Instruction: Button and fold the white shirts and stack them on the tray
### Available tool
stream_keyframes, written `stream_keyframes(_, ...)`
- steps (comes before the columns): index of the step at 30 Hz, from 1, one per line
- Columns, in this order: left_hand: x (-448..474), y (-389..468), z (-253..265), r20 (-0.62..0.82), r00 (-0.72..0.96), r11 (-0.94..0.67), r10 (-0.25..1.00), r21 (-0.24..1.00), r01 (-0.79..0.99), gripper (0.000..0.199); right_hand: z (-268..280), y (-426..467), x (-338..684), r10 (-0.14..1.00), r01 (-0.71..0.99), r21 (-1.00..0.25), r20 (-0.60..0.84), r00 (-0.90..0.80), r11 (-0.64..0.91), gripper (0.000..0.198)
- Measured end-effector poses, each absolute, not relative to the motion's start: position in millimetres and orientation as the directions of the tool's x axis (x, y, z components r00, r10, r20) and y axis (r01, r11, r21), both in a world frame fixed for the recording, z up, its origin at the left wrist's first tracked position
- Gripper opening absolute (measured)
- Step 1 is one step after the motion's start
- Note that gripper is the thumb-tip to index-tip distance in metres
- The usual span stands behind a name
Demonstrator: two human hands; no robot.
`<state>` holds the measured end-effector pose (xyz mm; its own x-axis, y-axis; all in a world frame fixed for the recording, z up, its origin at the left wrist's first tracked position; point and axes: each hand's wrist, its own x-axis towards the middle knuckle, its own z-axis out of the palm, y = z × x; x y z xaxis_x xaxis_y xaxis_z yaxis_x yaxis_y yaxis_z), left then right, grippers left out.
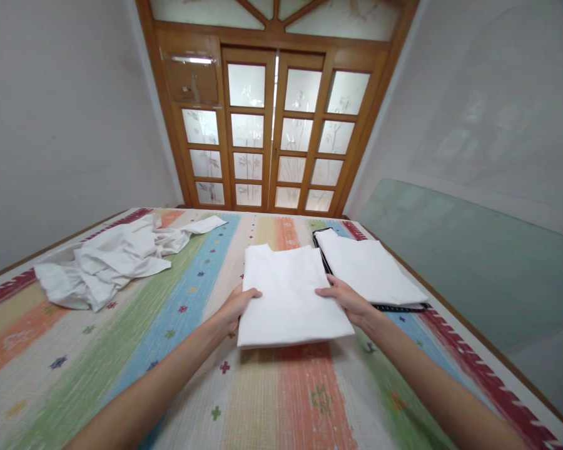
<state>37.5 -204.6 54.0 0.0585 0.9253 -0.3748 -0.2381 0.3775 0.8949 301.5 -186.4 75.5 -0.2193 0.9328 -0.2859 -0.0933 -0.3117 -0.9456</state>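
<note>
A white garment [291, 297], folded into a flat rectangle, is between my two hands in the middle of the view. My left hand [239, 305] grips its left edge, thumb on top and fingers underneath. On the opposite edge, my right hand [344, 295] holds it the same way. The garment looks slightly raised above the striped cloth, its near edge casting a shadow. Just right of it lies a stack of folded clothes [373, 265], white on top with a black, light-stitched piece below. A crumpled white garment [117, 256] lies loose at the left.
A colourful striped cover [178, 350] spreads over the bed-like surface. Plain walls rise on both sides, with a pale green panel [473, 262] leaning along the right. Beyond the far edge stand wooden doors [272, 125] with frosted panes.
</note>
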Motion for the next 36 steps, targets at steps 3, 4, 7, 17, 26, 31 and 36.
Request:
stream_keyframes(3, 60, -190, 67, -0.287, 0.073, 0.296, 0.955, 0.914, -0.277, 0.044, 103, -176, 323, 0.95, -0.075, -0.959, -0.256, -0.179, -0.273, 0.048)
stream_keyframes(4, 69, -184, 71, -0.257, 0.08, 0.269, 0.963, 0.917, -0.295, 0.044, 111, -173, 331, 0.958, -0.069, -0.965, -0.238, -0.162, -0.251, 0.048)
stream_keyframes(7, 101, -163, 84, -0.174, 0.102, 0.199, 0.979, 0.917, -0.345, 0.046, 130, -160, 360, 0.98, -0.052, -0.983, -0.17, -0.103, -0.176, 0.048)
stream_keyframes(17, 227, -95, 101, -0.004, 0.131, 0.055, 0.991, 0.921, -0.386, 0.053, 160, -118, 478, 0.982, 0.016, -0.999, -0.043, 0.184, -0.047, 0.041)
stream_keyframes(26, 283, -73, 36, -0.239, 0.227, 0.313, 0.944, 0.865, -0.391, 0.027, 90, -102, 537, 0.888, 0.144, -0.938, -0.24, 0.392, -0.317, 0.051)
stream_keyframes(31, 281, -74, 12, -0.247, 0.222, 0.318, 0.943, 0.863, -0.392, 0.012, 63, -99, 543, 0.865, 0.118, -0.934, -0.26, 0.43, -0.339, 0.06)
stream_keyframes(36, 282, -75, 5, -0.201, 0.173, 0.254, 0.964, 0.885, -0.39, 0.009, 69, -100, 541, 0.877, 0.105, -0.95, -0.226, 0.424, -0.295, 0.056)
